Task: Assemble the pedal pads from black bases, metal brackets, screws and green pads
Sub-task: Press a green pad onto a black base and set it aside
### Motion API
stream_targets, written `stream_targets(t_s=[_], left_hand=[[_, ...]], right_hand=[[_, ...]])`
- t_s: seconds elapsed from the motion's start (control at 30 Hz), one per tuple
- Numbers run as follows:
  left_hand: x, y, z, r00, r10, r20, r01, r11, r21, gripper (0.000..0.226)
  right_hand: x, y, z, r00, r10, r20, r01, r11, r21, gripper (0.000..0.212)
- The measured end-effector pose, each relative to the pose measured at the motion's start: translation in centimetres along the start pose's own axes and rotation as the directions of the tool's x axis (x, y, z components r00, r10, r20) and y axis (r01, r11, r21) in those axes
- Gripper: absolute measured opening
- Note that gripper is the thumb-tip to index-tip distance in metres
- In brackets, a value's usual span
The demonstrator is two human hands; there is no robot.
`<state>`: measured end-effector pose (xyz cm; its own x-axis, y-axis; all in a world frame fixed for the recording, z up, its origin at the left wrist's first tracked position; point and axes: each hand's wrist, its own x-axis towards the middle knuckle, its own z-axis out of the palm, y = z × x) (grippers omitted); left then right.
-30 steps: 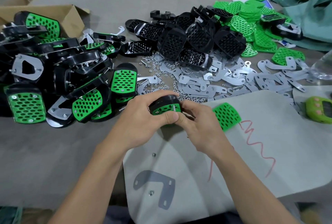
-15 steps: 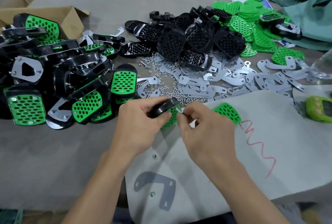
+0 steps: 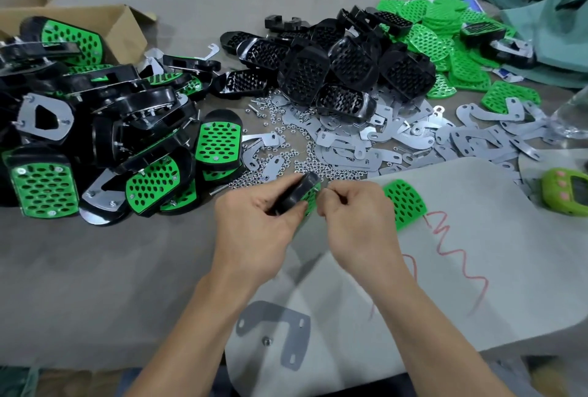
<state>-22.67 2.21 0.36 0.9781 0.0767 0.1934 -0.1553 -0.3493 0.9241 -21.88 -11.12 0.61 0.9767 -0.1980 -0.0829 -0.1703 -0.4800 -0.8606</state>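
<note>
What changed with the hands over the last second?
The left hand has tipped the pedal pad up onto its edge. The right hand let go of it and drew slightly right, now pinching what looks like a screw at its rim. The loose green pad and metal bracket stayed put.

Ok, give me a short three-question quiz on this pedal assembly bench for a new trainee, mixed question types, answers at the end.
1. True or false: the left hand grips a black base with a green pad on it.
2. Fill in: the pile of finished pedals lies to the person's ____ (left or right).
3. The lone metal bracket nearest the person lies: A on the grey mat; B on the finished pedals; C in the left hand.

Key: 1 true; 2 left; 3 A.
</note>
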Motion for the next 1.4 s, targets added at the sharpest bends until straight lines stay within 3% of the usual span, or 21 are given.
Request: stream_targets(t_s=[0.07,0.13,0.27,0.33,0.4,0.47,0.6,0.73,0.87,1.03,1.17,1.27,1.33,1.4], left_hand=[[0.0,0.1,0.3,1.000,0.012,0.013,-0.012,0.999,0.033,0.057],[-0.1,0.1,0.4,1.000,0.006,0.019,-0.007,0.999,0.042,0.056],[0.3,-0.2,0.0,1.000,-0.017,0.008,0.017,1.000,-0.022,0.051],[0.6,-0.5,-0.3,0.999,-0.024,0.024,0.026,0.998,-0.064,0.041],[0.8,-1.0,-0.6,0.998,-0.026,0.050,0.030,0.997,-0.070,0.040],[0.9,-1.0,-0.8,0.998,-0.020,0.065,0.025,0.996,-0.088,0.039],[0.9,-0.7,-0.6,0.997,-0.002,0.072,0.011,0.993,-0.116,0.046],[1.2,-1.0,-0.8,0.998,-0.008,0.068,0.016,0.992,-0.127,0.036],[1.2,-1.1,-1.1,0.997,-0.043,0.060,0.053,0.983,-0.173,0.039],[1.8,-1.1,-1.7,0.995,-0.022,0.097,0.036,0.989,-0.143,0.044],[1.9,-1.2,-2.1,0.992,-0.050,0.113,0.069,0.982,-0.176,0.038],[2.2,-1.0,-1.7,0.987,-0.151,0.064,0.162,0.956,-0.244,0.031],[2.4,-0.8,-1.3,0.958,-0.286,0.015,0.270,0.886,-0.376,0.025],[2.4,-0.9,-1.1,0.913,-0.408,0.009,0.354,0.781,-0.514,0.022]], right_hand=[[-0.5,-0.2,0.2,0.985,-0.163,-0.063,0.140,0.951,-0.275,0.028],[-0.8,-0.1,0.0,0.970,-0.237,-0.051,0.208,0.923,-0.323,0.029],[1.3,1.2,-1.6,0.965,-0.140,0.222,0.120,0.987,0.102,0.032],[1.9,1.9,-1.8,0.970,-0.192,0.152,0.173,0.976,0.130,0.020],[2.1,2.4,-1.4,0.975,-0.213,0.069,0.198,0.963,0.182,0.029],[2.4,2.9,-0.8,0.962,-0.244,0.121,0.202,0.937,0.286,0.032],[3.2,3.2,0.2,0.930,-0.303,0.206,0.186,0.875,0.448,0.014],[3.7,3.2,0.0,0.920,-0.281,0.275,0.131,0.879,0.459,0.024],[3.8,3.2,-1.3,0.860,-0.332,0.388,0.157,0.895,0.417,0.026],[3.4,2.3,-0.8,0.906,-0.312,0.286,0.217,0.922,0.321,0.020],[3.1,1.9,-0.3,0.943,-0.212,0.257,0.146,0.957,0.251,0.014],[3.4,1.1,-0.7,0.934,-0.165,0.318,0.083,0.963,0.256,0.027],[3.6,1.3,-1.1,0.915,-0.126,0.383,-0.026,0.930,0.367,0.048],[3.3,2.0,-1.7,0.871,-0.104,0.480,-0.174,0.848,0.501,0.053]])
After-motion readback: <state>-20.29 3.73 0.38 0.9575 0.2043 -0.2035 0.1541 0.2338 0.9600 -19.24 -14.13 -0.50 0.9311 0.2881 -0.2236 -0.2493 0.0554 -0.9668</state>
